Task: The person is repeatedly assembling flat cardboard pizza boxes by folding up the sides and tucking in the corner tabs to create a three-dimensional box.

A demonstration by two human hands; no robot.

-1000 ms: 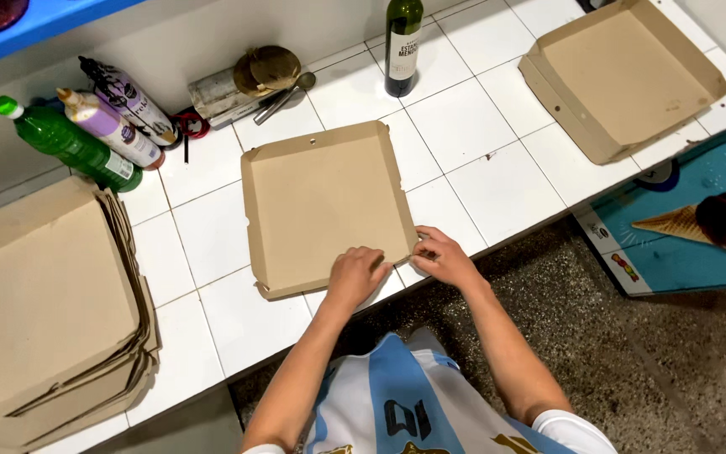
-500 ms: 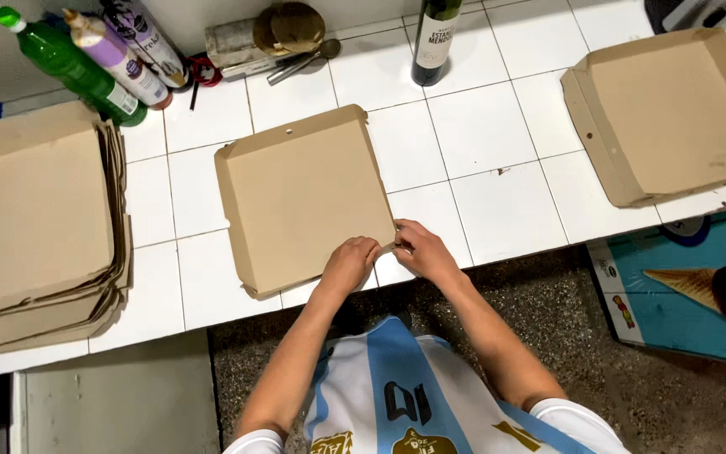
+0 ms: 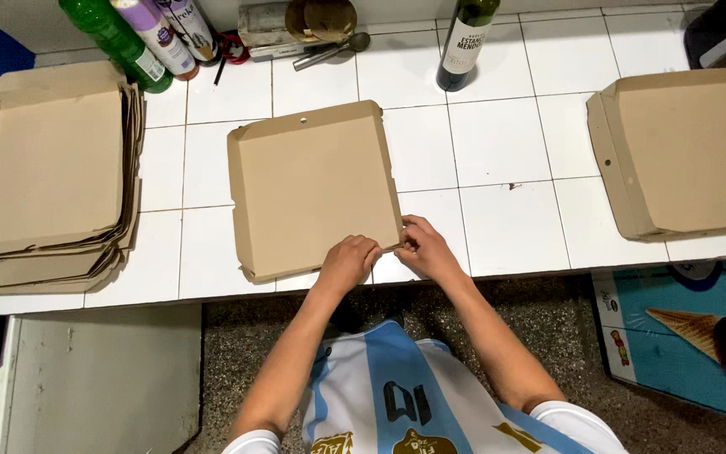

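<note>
Cardboard box tray (image 3: 313, 189), lying flat on the white tiled counter (image 3: 497, 126), is pinched at its near right corner by the left hand (image 3: 348, 262) and right hand (image 3: 427, 250); crease that corner squarely, pressing the tab firmly.

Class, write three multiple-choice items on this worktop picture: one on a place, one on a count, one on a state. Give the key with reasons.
1. Where is the stack of folded boxes?
A. left end of the counter
B. right end
C. on the floor

2. How many bottles lie tilted at the back left?
A. one
B. three
C. five

3. How do the hands meet the middle box?
A. both at its near right corner
B. one on each far corner
C. neither touches it

Key: 1 A, the stack sits at the left edge. 2 B, green bottle plus two pale ones. 3 A, left hand and right hand pinch that corner.
</note>
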